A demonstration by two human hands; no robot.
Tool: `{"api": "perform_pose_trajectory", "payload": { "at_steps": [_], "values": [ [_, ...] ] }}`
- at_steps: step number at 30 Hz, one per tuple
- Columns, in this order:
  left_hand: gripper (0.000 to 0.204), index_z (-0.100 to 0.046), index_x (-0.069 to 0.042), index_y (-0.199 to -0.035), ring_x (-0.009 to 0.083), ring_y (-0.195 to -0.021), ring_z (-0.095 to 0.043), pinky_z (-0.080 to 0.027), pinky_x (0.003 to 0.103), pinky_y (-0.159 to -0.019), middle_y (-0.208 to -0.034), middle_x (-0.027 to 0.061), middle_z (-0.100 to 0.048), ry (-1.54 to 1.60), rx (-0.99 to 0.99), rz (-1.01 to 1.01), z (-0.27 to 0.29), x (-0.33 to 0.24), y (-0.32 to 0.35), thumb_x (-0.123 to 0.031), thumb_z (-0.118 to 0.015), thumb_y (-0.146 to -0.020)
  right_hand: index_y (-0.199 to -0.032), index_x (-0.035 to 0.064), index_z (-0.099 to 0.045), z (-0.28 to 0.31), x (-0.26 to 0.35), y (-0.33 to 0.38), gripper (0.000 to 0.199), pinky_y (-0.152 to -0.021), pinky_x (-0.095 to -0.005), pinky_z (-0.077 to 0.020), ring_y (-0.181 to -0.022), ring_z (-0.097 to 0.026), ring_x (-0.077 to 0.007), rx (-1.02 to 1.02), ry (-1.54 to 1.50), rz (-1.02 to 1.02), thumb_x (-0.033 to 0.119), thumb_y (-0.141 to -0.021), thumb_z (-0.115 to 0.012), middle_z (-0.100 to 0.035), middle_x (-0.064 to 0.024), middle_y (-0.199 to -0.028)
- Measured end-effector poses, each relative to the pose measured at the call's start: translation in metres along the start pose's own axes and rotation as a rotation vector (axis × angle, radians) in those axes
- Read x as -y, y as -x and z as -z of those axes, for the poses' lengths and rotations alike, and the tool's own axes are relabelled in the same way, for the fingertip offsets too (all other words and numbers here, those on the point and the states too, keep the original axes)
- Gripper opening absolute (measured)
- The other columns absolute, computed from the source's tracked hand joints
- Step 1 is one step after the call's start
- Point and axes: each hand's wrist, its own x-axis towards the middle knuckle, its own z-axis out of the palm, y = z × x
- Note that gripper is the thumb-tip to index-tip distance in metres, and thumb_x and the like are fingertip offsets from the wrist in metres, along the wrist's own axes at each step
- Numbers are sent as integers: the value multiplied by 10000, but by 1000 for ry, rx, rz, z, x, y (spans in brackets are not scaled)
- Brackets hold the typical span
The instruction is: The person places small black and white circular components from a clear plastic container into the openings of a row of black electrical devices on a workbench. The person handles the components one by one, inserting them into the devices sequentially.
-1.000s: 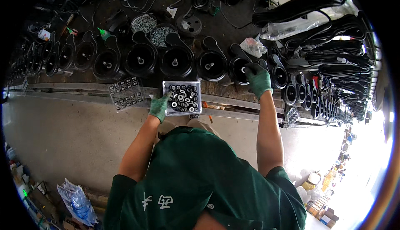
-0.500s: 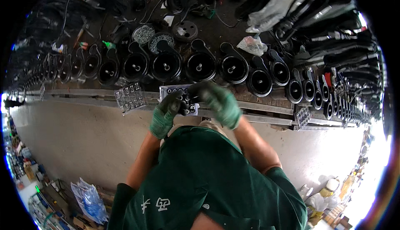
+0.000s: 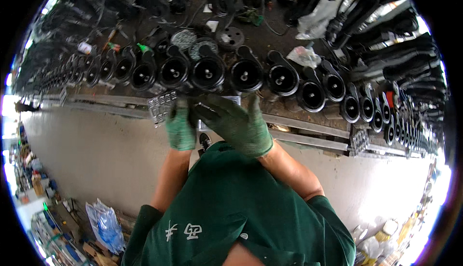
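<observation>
Both my hands wear green gloves with dark, soiled fingers, and they meet over the bench's near edge. My right hand [image 3: 238, 123] reaches leftward with its fingers stretched out and its thumb apart, above a clear plastic tray [image 3: 235, 100] that it mostly covers. My left hand [image 3: 181, 128] is upright beside the right fingertips; motion blurs it, and its fingertips are dark and partly hidden, so I cannot make out a grip. Just left of it lies a second clear tray [image 3: 159, 108] with rows of small compartments. Beyond my hands stands a black round housing [image 3: 207, 73] with a metal shaft inside.
A long row of similar black housings [image 3: 246, 76] runs along the bench. Behind them are a dish of small metal parts [image 3: 183, 39], a black disc with holes [image 3: 230, 38] and a plastic bag [image 3: 305, 56]. Black cable bundles [image 3: 386, 63] lie at right. Metal rails [image 3: 308, 127] edge the bench.
My right hand has moved down and spread its fingers over the tray, hiding most of it. My left hand has turned more upright. The whole view has shifted slightly, moving the bench rightward.
</observation>
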Motion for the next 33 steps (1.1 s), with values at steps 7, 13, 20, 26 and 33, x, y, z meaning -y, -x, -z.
{"api": "perform_pose_trajectory", "payload": {
  "at_steps": [7, 13, 20, 26, 33],
  "values": [
    [324, -704, -63, -1018, 89, -625, -549, -423, 257, -537, -726, -8, -614, -96, 17, 202, -7, -7, 14, -386, -715, -1009, -1639, 319, -325, -7, 13, -3, 659, -1236, -724, -16, -1614, -168, -191, -40, -139, 1, 524, -1022, -431, -253, 22, -1728],
    [121, -679, -113, -1070, 143, -897, -650, -550, 282, -758, -1023, 0, -690, 176, -227, -43, 9, 8, -13, -220, -706, -1020, -1684, 171, -215, -18, 12, 23, 675, -1270, -646, -120, -1612, -171, -263, -170, 460, 253, 408, -1064, -339, -169, -66, -1756],
    [332, -722, -62, -1088, 108, -811, -595, -491, 268, -679, -937, 3, -677, -237, 164, 65, 9, -10, 20, -386, -674, -1035, -1676, 206, -215, 8, -3, 7, 655, -1284, -643, -32, -1626, -125, -249, -17, 635, 318, 495, -1089, -242, -128, -38, -1762],
    [235, -667, -85, -1101, 150, -840, -607, -519, 309, -699, -995, 17, -665, -148, -195, -44, 12, -3, 5, -308, -694, -1030, -1680, 161, -218, -9, 23, 8, 647, -1300, -579, -70, -1626, -114, -246, -111, 419, 213, 416, -1091, -293, -125, -38, -1767],
    [241, -663, -17, -1227, 272, -1176, -591, -513, 477, -988, -1271, 133, -638, -474, 97, -395, 13, 0, 9, -192, -602, -1073, -1653, 128, -294, 24, -8, -1, 639, -1291, -495, -208, -1588, -229, -271, -374, 2622, 505, 448, -1102, -349, -212, -68, -1737]
  ]
}}
